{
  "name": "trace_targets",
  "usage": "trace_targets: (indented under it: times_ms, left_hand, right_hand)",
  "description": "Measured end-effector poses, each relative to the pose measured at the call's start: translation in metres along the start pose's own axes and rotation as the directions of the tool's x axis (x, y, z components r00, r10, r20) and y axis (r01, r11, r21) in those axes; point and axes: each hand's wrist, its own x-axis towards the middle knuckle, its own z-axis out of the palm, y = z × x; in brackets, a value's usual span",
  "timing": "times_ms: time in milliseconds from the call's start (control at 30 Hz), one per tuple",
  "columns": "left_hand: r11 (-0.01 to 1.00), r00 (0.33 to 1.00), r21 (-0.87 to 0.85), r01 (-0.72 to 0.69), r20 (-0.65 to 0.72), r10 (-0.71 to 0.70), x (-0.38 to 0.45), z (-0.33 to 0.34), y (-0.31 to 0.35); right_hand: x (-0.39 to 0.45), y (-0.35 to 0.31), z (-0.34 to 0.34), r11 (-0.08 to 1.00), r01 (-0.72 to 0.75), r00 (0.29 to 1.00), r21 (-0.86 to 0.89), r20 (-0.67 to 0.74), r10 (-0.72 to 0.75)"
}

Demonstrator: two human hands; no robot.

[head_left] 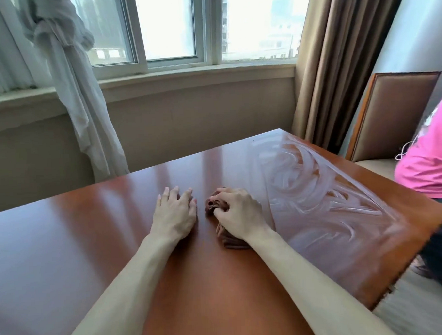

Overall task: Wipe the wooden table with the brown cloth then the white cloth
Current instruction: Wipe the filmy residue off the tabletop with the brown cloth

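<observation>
Right hand [236, 212] grips half-hidden brown cloth [234, 241]; left hand [176, 213] flat on wooden table [90, 238].

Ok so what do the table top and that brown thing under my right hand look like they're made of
Table top: looks like wood or wood veneer with a glossy reddish-brown finish; it mirrors the window light, and wet streaks sit on its surface. Solid or veneer cannot be told.
Brown cloth: soft fabric, probably a towel-like weave; it bunches into folds where the right hand grips it.
</observation>
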Motion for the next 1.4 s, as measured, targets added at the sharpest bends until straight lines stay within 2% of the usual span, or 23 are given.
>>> trace_targets:
  times_ms: [133,200,267,367,433,467,533,600,667,700,767,800,867,900,933,1000,1067,1100,1167,1233,1267,1333,1400]
  left_hand:
    - [0.972,0.992,-0.204,-0.115,0.022,0.122,-0.053,-0.017,0.022]
    - [0.969,0.980,-0.174,-0.174,0.070,0.188,-0.088,-0.027,0.023]
    - [0.975,0.961,-0.050,-0.219,0.164,0.224,-0.124,-0.032,0.017]
    - [0.970,0.959,0.134,-0.205,0.228,0.172,-0.169,-0.043,0.005]
    - [0.969,0.965,0.168,-0.181,0.222,0.142,-0.195,-0.049,0.002]
    - [0.974,0.968,0.161,-0.158,0.222,0.120,-0.207,-0.052,0.000]
    - [0.982,0.967,0.155,-0.107,0.245,0.067,-0.225,-0.055,-0.005]
    - [0.984,0.958,0.172,-0.037,0.288,-0.014,-0.237,-0.060,-0.012]
    - [0.982,0.943,0.182,0.043,0.318,-0.100,-0.244,-0.065,-0.019]
    - [0.978,0.937,0.194,0.072,0.323,-0.133,-0.246,-0.068,-0.023]
    - [0.969,0.919,0.221,0.108,0.349,-0.182,-0.250,-0.073,-0.028]
    - [0.965,0.912,0.239,0.105,0.364,-0.189,-0.254,-0.072,-0.029]
    - [0.960,0.917,0.263,0.091,0.353,-0.184,-0.260,-0.067,-0.029]
    - [0.959,0.924,0.266,0.094,0.336,-0.184,-0.261,-0.065,-0.029]
    - [0.958,0.927,0.268,0.098,0.325,-0.186,-0.261,-0.064,-0.030]
    - [0.954,0.929,0.285,0.091,0.320,-0.184,-0.262,-0.062,-0.030]
    - [0.949,0.932,0.306,0.079,0.314,-0.179,-0.262,-0.059,-0.030]
    - [0.948,0.932,0.311,0.074,0.317,-0.177,-0.260,-0.060,-0.030]
    - [0.952,0.925,0.295,0.079,0.334,-0.180,-0.259,-0.063,-0.031]
    - [0.962,0.926,0.261,0.083,0.338,-0.171,-0.259,-0.066,-0.032]
    - [0.965,0.931,0.249,0.080,0.327,-0.162,-0.260,-0.066,-0.034]
    - [0.965,0.947,0.258,0.058,0.292,-0.135,-0.266,-0.061,-0.037]
    - [0.962,0.957,0.270,0.042,0.266,-0.117,-0.269,-0.054,-0.040]
  right_hand:
    - [-0.088,-0.006,-0.023,0.999,0.048,0.999,0.017,-0.022,-0.048]
    - [-0.130,-0.007,-0.034,0.997,0.074,0.997,0.031,-0.008,-0.074]
    - [-0.148,-0.004,-0.043,0.996,0.053,0.998,0.072,0.019,-0.054]
    - [-0.107,-0.006,-0.049,0.990,-0.098,0.994,0.098,-0.044,0.103]
    - [-0.074,-0.013,-0.047,0.967,-0.255,0.965,0.009,-0.064,0.255]
    - [-0.067,-0.019,-0.043,0.959,-0.277,0.958,-0.055,-0.091,0.272]
    - [-0.081,-0.035,-0.032,0.963,-0.241,0.967,-0.121,-0.115,0.228]
    - [-0.124,-0.054,-0.023,0.989,-0.101,0.993,-0.104,-0.074,0.093]
    - [-0.162,-0.066,-0.023,0.999,0.048,0.999,0.016,0.014,-0.048]
    - [-0.168,-0.067,-0.026,0.995,0.060,0.996,0.075,0.064,-0.065]
    - [-0.144,-0.060,-0.029,0.994,0.007,0.995,0.111,0.094,-0.018]
    - [-0.123,-0.056,-0.030,0.995,-0.060,0.996,0.080,0.073,0.054]
    - [-0.092,-0.056,-0.025,0.974,-0.225,0.974,0.013,-0.016,0.225]
    - [-0.087,-0.064,-0.017,0.967,-0.253,0.965,-0.025,-0.078,0.251]
    - [-0.087,-0.076,-0.008,0.969,-0.240,0.968,-0.064,-0.095,0.234]
    - [-0.110,-0.102,0.006,0.993,-0.079,0.997,-0.083,-0.031,0.077]
    - [-0.139,-0.109,0.009,0.992,0.128,0.988,0.016,0.090,-0.129]
    - [-0.144,-0.107,0.006,0.984,0.160,0.976,0.074,0.140,-0.169]
    - [-0.129,-0.097,-0.004,0.988,0.111,0.977,0.107,0.170,-0.129]
    - [-0.112,-0.094,-0.010,0.998,-0.023,0.995,0.056,0.098,0.017]
    - [-0.116,-0.099,-0.007,0.999,-0.038,0.998,0.038,0.052,0.036]
    - [-0.144,-0.110,-0.004,0.998,0.067,0.997,0.021,0.037,-0.068]
    - [-0.180,-0.103,-0.011,0.986,0.144,0.988,0.086,0.046,-0.148]
